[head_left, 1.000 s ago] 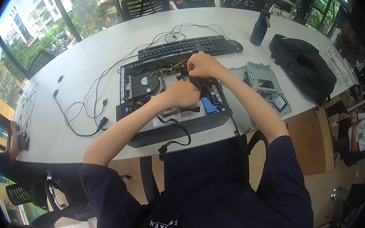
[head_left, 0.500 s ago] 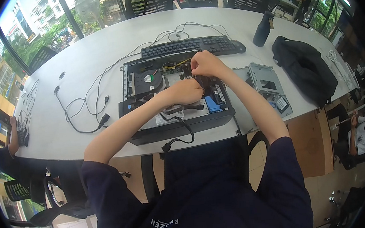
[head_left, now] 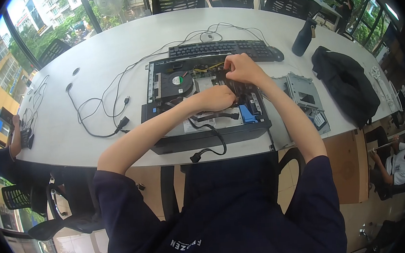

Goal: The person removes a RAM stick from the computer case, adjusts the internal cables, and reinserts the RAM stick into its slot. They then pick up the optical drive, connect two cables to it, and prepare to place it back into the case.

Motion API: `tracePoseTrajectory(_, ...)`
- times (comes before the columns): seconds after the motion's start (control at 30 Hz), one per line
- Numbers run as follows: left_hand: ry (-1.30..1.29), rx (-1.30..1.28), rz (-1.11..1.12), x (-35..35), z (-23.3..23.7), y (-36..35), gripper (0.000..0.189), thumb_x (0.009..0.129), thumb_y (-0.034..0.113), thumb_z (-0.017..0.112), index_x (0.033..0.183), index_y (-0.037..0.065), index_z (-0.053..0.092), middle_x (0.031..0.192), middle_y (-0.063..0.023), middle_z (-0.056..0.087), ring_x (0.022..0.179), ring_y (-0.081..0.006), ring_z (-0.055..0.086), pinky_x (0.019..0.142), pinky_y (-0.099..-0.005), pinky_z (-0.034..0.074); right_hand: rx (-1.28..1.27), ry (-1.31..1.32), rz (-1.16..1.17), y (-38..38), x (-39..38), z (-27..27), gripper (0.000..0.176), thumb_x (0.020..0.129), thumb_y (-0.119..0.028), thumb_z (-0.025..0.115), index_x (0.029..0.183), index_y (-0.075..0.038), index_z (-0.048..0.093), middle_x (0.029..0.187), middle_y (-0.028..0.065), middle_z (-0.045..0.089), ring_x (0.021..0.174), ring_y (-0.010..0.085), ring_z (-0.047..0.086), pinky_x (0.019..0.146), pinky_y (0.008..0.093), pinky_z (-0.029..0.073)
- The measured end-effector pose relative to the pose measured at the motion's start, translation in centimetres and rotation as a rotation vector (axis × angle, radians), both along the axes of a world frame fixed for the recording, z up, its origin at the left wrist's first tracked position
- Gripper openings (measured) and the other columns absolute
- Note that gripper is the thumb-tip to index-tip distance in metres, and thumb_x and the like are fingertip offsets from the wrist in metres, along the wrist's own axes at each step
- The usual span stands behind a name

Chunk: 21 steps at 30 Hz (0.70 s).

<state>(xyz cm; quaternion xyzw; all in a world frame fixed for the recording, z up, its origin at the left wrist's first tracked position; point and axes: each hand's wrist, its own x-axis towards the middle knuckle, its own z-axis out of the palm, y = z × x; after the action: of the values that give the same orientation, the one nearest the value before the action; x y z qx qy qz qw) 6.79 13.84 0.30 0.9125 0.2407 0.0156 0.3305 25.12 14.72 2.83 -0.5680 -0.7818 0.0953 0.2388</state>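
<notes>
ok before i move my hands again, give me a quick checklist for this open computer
1. Insides of the computer case exposed: ok, the fan shows.
2. Left hand and right hand off the fan: ok, both are to its right in the view.
3. Grip of the fingertips on a part: cannot tell, the hands hide it.
4. Black connector inside the case: not ok, it is outside, near the table edge.
5. Bottle standing apart from the case: ok, beyond the keyboard's mouse end.
</notes>
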Motion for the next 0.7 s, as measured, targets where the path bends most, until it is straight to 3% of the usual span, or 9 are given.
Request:
tracePoseTrajectory(0.23,-0.09,0.001,0.09,-0.4,0.2,-1.5,0.044,0.089,0.015,0.043,0.115,-0.005,0.072,0.109,-0.0245,0.069,0.11,-0.0383,0.062,0.1,-0.0438,0.048,0.113,0.196,-0.065,-0.1,0.0,-0.2,0.021,0.075,-0.008,0.069,0.094,0.002,0.067,0.069,0.0143,0.067,0.066,0.0275,0.068,0.066,0.0384,0.052)
tracePoseTrajectory(0.33,0.003,0.076,-0.012,0.2,-0.7,-0.3,0.043,0.089,0.014,0.043,0.115,-0.004,0.073,0.113,-0.0243,0.068,0.11,-0.0374,0.062,0.1,-0.0436,0.048,0.102,0.218,-0.066,-0.2,0.0,-0.3,0.024,0.077,-0.006,0.068,0.099,0.002,0.065,0.067,0.0143,0.066,0.065,0.0277,0.067,0.065,0.0387,0.052)
tracePoseTrajectory(0.4,0.117,0.429,-0.276,0.3,-0.7,0.1,0.044,0.089,0.014,0.043,0.117,-0.003,0.073,0.118,-0.0241,0.066,0.11,-0.0371,0.061,0.1,-0.0432,0.047,0.099,0.23,-0.072,-0.2,0.0,-0.3,0.024,0.077,-0.005,0.068,0.1,0.002,0.064,0.068,0.0143,0.066,0.065,0.0278,0.067,0.066,0.0387,0.052)
tracePoseTrajectory(0.43,0.119,0.431,-0.279,0.2,-0.3,0.0,0.044,0.089,0.014,0.043,0.117,-0.003,0.073,0.118,-0.0241,0.066,0.11,-0.0371,0.061,0.1,-0.0432,0.047,0.098,0.241,-0.075,-0.2,0.0,-0.3,0.025,0.077,-0.005,0.067,0.101,0.002,0.064,0.068,0.0143,0.066,0.066,0.0279,0.067,0.066,0.0387,0.052)
tracePoseTrajectory(0.5,0.076,0.077,-0.033,0.0,0.3,-0.4,0.045,0.09,0.014,0.043,0.119,-0.001,0.073,0.122,-0.0237,0.065,0.11,-0.0362,0.062,0.102,-0.0419,0.047,0.102,0.249,-0.07,-0.3,0.0,-0.3,0.025,0.077,-0.005,0.067,0.101,0.002,0.064,0.068,0.0143,0.066,0.066,0.028,0.067,0.066,0.039,0.051)
tracePoseTrajectory(0.7,0.12,-0.025,-0.099,0.1,1.9,1.2,0.045,0.092,0.016,0.042,0.122,0.002,0.073,0.125,-0.0216,0.064,0.119,-0.0336,0.059,0.106,-0.0386,0.045,0.123,0.285,-0.096,-0.5,-0.1,-0.3,0.025,0.077,-0.004,0.066,0.102,0.002,0.063,0.068,0.0148,0.066,0.067,0.0297,0.067,0.067,0.0404,0.051)
